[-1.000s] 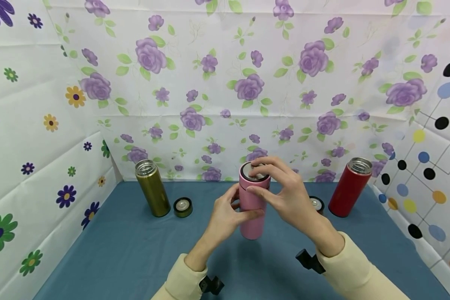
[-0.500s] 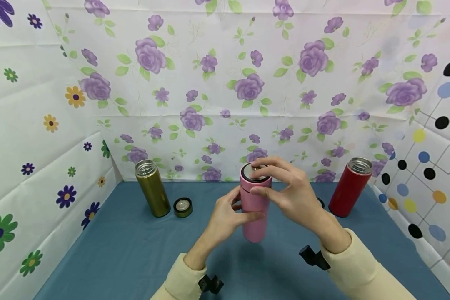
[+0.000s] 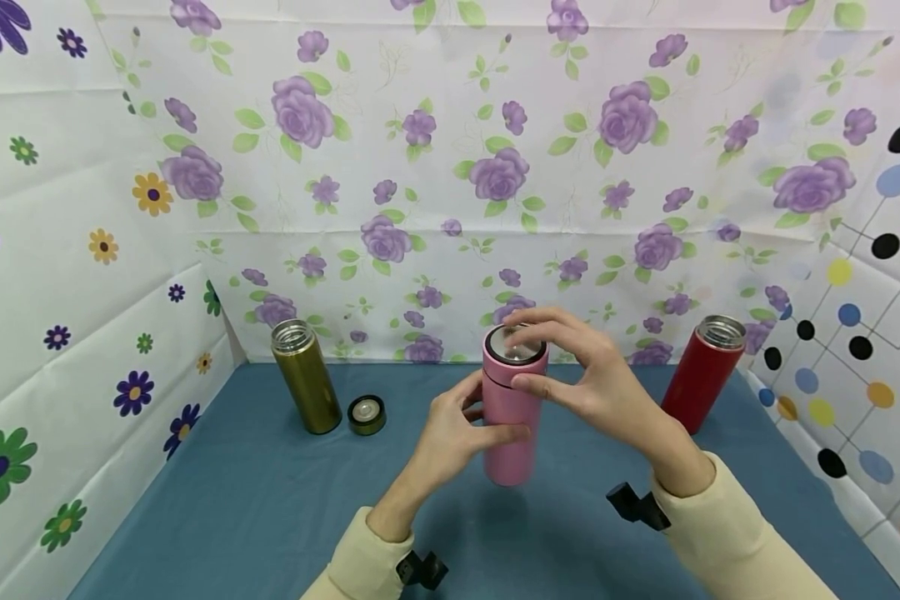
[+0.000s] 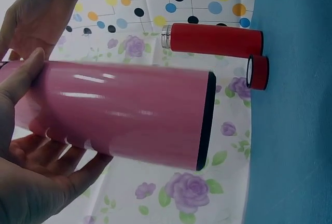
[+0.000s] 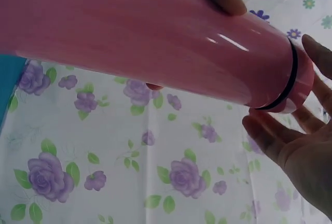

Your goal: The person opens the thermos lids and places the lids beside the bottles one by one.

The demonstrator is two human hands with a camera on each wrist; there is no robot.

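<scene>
A pink thermos bottle is held upright a little above the table, in the middle of the head view. My left hand grips its body, with the thumb across the near side and the fingers round the back. On top sits the pink lid, with a black rim and a silvery top. My right hand holds this lid, thumb on its side and fingers reaching over the top. A thin dark line parts lid and body in the right wrist view; whether the lid is loose I cannot tell.
An olive-gold bottle without a lid stands at the left, its lid beside it on the blue tabletop. At the right stands an open red bottle. Its red lid shows in the left wrist view. Patterned cloth hangs behind.
My right hand has shifted slightly right and turned about the lid, uncovering more of its top. The bottle has moved slightly right. The red lid is now hidden behind my right hand.
</scene>
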